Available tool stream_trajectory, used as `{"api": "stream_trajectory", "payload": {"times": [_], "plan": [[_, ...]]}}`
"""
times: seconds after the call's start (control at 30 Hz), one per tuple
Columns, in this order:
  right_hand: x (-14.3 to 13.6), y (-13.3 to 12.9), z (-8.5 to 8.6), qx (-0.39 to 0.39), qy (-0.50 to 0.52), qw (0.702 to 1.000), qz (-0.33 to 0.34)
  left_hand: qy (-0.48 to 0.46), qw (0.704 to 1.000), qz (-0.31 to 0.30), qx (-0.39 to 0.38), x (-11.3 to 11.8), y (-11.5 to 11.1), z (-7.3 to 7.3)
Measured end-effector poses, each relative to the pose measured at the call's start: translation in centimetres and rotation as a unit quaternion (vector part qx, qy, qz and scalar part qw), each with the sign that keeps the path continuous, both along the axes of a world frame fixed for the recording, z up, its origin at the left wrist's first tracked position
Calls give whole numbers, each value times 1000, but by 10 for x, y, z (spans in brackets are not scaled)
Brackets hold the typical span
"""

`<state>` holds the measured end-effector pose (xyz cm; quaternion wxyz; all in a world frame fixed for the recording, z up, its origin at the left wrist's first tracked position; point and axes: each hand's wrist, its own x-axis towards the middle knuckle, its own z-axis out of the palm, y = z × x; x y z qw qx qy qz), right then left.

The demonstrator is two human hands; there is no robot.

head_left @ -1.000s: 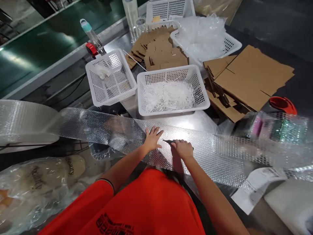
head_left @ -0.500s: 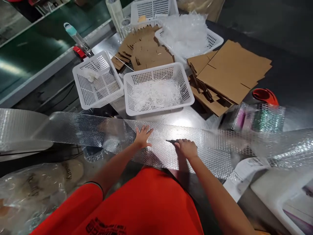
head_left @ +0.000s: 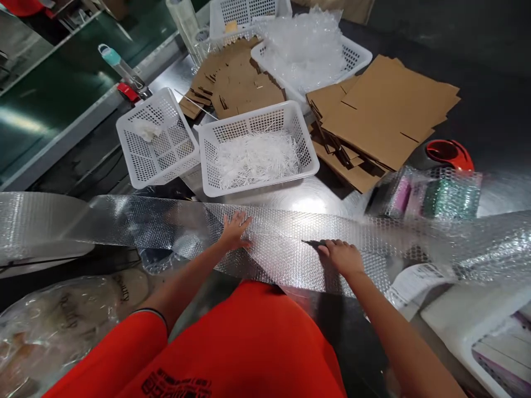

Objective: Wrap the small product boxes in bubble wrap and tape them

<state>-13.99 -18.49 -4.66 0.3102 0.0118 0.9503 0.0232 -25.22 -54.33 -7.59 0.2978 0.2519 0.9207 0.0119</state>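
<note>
A long strip of clear bubble wrap [head_left: 274, 254] stretches across the bench in front of me. My left hand [head_left: 234, 232] lies flat on it, fingers spread, holding nothing. Farther right, my right hand [head_left: 343, 257] is closed around a slim dark pointed tool [head_left: 314, 243], whose tip points left over the wrap. Whether the tool is a knife or scissors I cannot tell, since the hand covers most of it. At the left, the strip runs from a large roll of bubble wrap [head_left: 37, 218].
Behind the wrap stand a white basket of shredded filler [head_left: 259, 160] and another basket [head_left: 160, 146]. Flat cardboard pieces [head_left: 385, 110] lie beyond. On the right are a red tape dispenser [head_left: 450, 155], wrapped items [head_left: 450, 193], a label strip [head_left: 417, 282] and a white bin [head_left: 460, 326].
My right hand has shifted right with the dark tool, away from my left hand. My left hand stays spread on the bubble wrap, and the view has moved slightly.
</note>
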Motion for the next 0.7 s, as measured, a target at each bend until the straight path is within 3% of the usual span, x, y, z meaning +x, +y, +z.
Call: {"api": "stream_trajectory", "payload": {"times": [0.27,0.43,0.57,0.7], "plan": [[36,85,3,76,7,997,-15,-11,1000,-3,-28,-1,0,1],[57,134,17,134,11,989,-58,-10,999,-9,-30,-2,0,1],[68,134,35,134,-2,984,-115,-11,999,-3,-39,-5,3,2],[108,92,36,37,36,967,-251,-9,999,-4,-42,-6,7,5]]}}
